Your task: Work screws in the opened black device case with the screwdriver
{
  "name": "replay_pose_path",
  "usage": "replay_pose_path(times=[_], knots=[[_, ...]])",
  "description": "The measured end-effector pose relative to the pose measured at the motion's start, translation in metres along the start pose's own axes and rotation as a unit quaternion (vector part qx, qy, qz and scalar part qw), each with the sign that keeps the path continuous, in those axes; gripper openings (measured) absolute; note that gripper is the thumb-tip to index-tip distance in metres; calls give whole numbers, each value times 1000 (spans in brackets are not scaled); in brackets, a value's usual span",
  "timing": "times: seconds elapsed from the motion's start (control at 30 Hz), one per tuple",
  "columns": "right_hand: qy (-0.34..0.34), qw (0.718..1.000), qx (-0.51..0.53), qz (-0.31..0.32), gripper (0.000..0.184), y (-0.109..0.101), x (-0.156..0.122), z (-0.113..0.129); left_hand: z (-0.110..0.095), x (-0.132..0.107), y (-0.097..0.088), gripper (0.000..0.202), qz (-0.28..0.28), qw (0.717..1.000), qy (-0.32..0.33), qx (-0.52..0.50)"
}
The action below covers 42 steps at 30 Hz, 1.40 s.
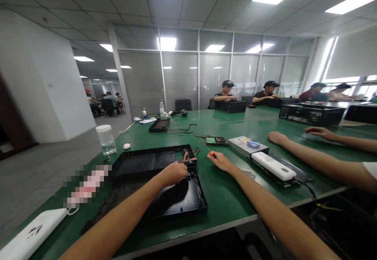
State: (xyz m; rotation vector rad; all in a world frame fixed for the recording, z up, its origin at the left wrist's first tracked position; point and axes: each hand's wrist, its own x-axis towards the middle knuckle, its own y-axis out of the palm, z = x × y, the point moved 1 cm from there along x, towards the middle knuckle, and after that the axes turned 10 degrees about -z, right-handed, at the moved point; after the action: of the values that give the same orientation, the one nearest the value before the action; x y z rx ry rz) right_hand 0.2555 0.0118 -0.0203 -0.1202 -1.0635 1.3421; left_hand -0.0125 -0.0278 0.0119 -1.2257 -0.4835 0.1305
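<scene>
The right hand grips a screwdriver by its orange handle. To its left, the left hand rests on the black case, fingers curled; I cannot tell whether they pinch anything. Wires lie just beyond it. Beyond the right hand, a drive sits on the desk.

Left forearm bare, in from lower left, angled up-right. Left hand back side up, fingers bent downward, fingertips hidden, grip unclear. Right forearm bare, in from lower right, angled up-left. Right hand fingers curled in a grip. Hands apart.
</scene>
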Motion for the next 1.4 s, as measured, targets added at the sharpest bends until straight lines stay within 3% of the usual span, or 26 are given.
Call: replay_pose_path(times=[0.23,0.63,0.73,0.87,1.13,1.3,1.4], knots=[[5,1000,-2,7,39,1,-1,5,-15,2,-14,16,-34,998,-55,-25],[-12,1000,2,19,36,1,-1,8,-22,12,-4,15,-76,987,-134,-52],[-9,1000,0,22,37,1,-1,10,-20,13,0,23,-111,982,-120,-98],[-11,1000,-1,23,38,1,-1,11,-16,16,10,18,-127,978,-77,-149],[-17,999,-7,28,37,1,-1,15,-17,18,19,18,-151,970,-101,-159],[-24,999,-6,-48,34,-2,2,23,-19,17,17,17,-172,966,-112,-156],[7,996,11,-94,32,-3,5,22,-20,16,19,16,-189,963,-112,-154]])
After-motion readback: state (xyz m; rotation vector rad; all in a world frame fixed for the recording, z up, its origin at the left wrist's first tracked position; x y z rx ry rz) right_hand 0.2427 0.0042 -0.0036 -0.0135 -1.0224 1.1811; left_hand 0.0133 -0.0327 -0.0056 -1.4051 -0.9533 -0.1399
